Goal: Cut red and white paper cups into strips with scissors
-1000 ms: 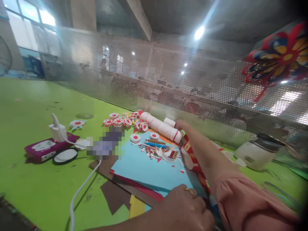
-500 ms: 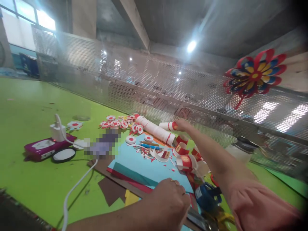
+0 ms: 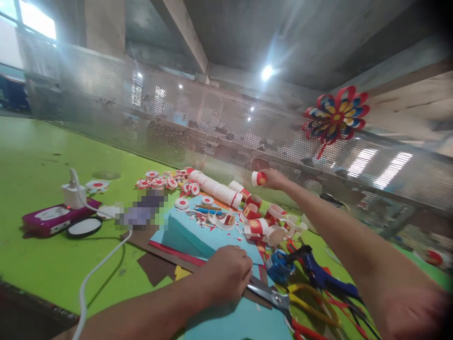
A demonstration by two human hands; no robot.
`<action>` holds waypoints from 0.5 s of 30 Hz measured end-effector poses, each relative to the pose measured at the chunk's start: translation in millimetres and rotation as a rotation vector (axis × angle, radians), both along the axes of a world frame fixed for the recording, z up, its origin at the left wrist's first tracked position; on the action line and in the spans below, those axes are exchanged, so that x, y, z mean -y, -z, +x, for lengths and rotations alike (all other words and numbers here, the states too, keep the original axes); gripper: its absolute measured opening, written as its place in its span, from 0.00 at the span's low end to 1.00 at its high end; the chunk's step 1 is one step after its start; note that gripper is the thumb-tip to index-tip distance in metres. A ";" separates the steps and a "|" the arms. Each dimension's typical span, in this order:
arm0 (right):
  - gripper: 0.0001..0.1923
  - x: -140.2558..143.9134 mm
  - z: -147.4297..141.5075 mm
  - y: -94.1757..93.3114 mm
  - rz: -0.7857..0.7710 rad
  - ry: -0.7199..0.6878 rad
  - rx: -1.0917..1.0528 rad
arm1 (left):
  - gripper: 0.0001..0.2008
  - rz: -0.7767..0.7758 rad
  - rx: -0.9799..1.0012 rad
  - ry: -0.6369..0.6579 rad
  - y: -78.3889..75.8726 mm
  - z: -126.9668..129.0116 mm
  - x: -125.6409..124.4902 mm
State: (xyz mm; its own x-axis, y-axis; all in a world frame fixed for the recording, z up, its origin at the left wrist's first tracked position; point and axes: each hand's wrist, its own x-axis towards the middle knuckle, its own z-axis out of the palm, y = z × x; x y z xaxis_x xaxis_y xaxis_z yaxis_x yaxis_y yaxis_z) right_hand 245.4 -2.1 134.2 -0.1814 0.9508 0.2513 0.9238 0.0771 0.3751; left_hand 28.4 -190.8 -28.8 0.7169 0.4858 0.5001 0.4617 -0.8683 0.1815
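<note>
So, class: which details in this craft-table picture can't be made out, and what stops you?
Head view:
- Left hand: its fist hides whatever it grips.
- Pixelated patch: blurred out.
- Scissors: handles cut off by bottom edge.
- Paper ring in right hand: print too small.

A pixelated patch hides whatever lies on the bench beside the blue paper. The left hand covers the scissors' blade tips — the handles run out at the bottom edge. The right forearm blurs at the corner, and what stands behind the mesh screen is too hazy to tell.
</note>
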 end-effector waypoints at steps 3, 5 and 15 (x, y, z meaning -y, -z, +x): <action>0.16 43.9 -2.8 -0.5 -0.032 -0.192 -0.063 | 0.11 -0.100 0.047 -0.028 -4.5 -2.4 -1.8; 0.16 74.5 -4.2 3.1 -0.071 -0.308 -0.103 | 0.12 -0.161 0.087 -0.062 -6.5 -4.1 -3.3; 0.27 164.3 12.5 10.9 -0.036 -0.383 -0.298 | 0.12 -0.100 -0.146 -0.305 -8.8 -2.0 3.8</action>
State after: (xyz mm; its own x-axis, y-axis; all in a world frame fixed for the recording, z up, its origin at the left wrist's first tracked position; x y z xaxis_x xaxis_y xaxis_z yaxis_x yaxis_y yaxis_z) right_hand 257.9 -166.4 123.3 -0.4447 0.8390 0.3136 0.8934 0.4403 0.0890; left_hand 26.4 -194.6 -20.0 0.5913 0.7303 0.3421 0.7246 -0.6673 0.1721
